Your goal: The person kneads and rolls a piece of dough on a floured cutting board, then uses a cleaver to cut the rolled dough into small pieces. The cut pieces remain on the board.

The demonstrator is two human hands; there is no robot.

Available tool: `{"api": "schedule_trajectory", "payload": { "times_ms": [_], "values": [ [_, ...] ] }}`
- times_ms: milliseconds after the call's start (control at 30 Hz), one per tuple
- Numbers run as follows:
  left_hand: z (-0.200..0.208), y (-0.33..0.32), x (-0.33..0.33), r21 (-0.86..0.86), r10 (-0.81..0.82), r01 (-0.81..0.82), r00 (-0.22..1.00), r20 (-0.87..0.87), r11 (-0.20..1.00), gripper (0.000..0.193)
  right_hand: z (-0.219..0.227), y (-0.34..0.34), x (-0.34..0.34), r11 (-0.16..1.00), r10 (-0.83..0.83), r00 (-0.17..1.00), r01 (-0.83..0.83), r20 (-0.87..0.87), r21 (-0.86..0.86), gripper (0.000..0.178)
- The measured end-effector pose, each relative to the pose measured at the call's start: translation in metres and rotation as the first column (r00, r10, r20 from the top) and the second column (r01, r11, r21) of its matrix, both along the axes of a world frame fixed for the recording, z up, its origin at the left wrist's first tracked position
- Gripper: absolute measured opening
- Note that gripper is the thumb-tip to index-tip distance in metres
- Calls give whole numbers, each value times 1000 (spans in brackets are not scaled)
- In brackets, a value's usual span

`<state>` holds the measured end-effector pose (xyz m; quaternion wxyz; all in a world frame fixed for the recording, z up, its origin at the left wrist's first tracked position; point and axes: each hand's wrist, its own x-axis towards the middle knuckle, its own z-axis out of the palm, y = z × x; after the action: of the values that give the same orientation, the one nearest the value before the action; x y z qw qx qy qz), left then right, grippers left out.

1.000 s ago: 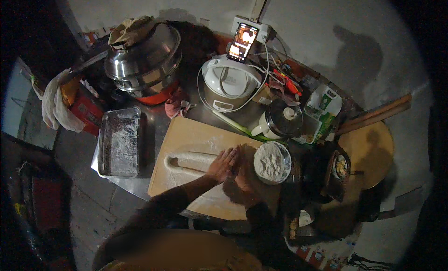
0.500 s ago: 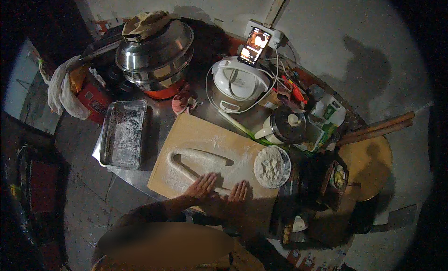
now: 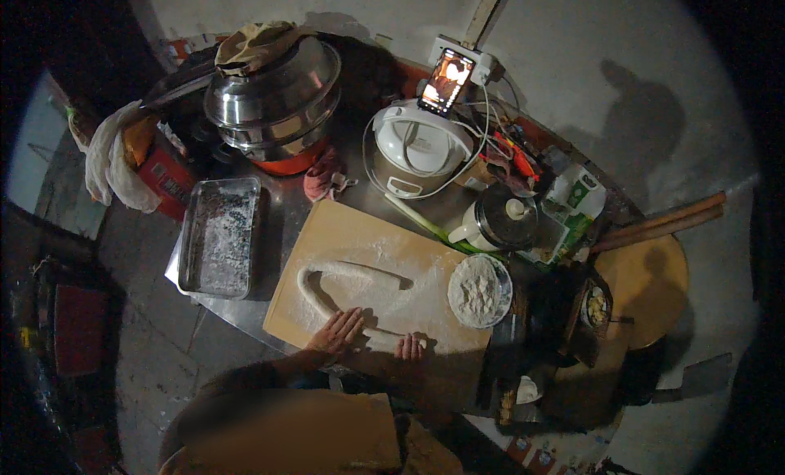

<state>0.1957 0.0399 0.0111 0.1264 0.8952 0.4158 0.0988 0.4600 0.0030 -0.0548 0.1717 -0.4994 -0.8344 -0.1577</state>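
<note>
A long floured dough rope (image 3: pixel 360 270) lies bent in a hook on a flour-dusted wooden board (image 3: pixel 409 249). Its near stretch runs toward me and passes under both palms. My left hand (image 3: pixel 337 334) rests on that stretch with fingers stretched out and close together. Farther right, my right hand (image 3: pixel 410 347) lies over the rope near its end, fingers extended and partly in shadow. Between the hands a short length of dough shows. A clear bowl of white flour (image 3: pixel 477 290) stands at the board's right edge.
Left of the board is a floured metal tray (image 3: pixel 219 246). Behind stand a steel steamer pot (image 3: pixel 274 91), a rice cooker (image 3: pixel 419 148) with a lit phone (image 3: pixel 446 81) above it, a green onion (image 3: pixel 421 223) and a lidded jug (image 3: pixel 503 217). A round wooden board (image 3: pixel 654 291) is at right.
Both hands have slid toward me, the left one also a little to the left. The near stretch of dough has rolled toward me with them. My view has shifted slightly.
</note>
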Motion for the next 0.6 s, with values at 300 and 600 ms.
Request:
{"api": "schedule_trajectory", "payload": {
  "times_ms": [300, 600],
  "values": [
    [-11, 83, 12, 46, 243, -242, 970, -31, 969, 80, 34, 148, -33, 908, -220, 955, 125, -201, -399, 76],
    [5, -19, -30, 17, 99, -98, 994, -51, 995, 77, 13, -16, -25, 989, -131, 987, 137, 97, -63, 60]
  ]
}}
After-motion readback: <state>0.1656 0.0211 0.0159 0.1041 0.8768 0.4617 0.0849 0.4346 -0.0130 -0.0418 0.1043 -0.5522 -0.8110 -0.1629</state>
